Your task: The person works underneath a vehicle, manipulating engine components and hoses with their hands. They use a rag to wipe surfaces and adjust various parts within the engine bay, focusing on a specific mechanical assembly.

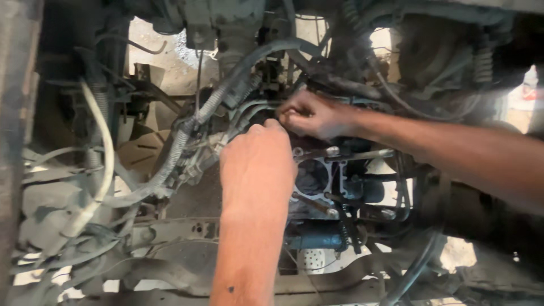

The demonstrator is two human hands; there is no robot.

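- The engine block (317,181) sits in the middle of the view, dark and greasy, with a round cylinder hole (311,177) open on its face and long studs (362,153) sticking out around it.
- The left hand (258,164) comes up from the bottom edge, its back to the camera, and lies over the left part of the block; its fingertips reach behind the top edge, so I cannot tell whether they are closed on anything.
- The right hand (309,113) comes in from the right, just above the block, with its fingers (286,113) pinched together on something small and dark that is too hidden to name.
- The two hands nearly touch at the fingertips.
- A ribbed grey hose (175,147) runs down to the left of the hands.
- A pale, dusty cable (105,147) curves further left.
- A metal cross beam (187,232) passes below the block.
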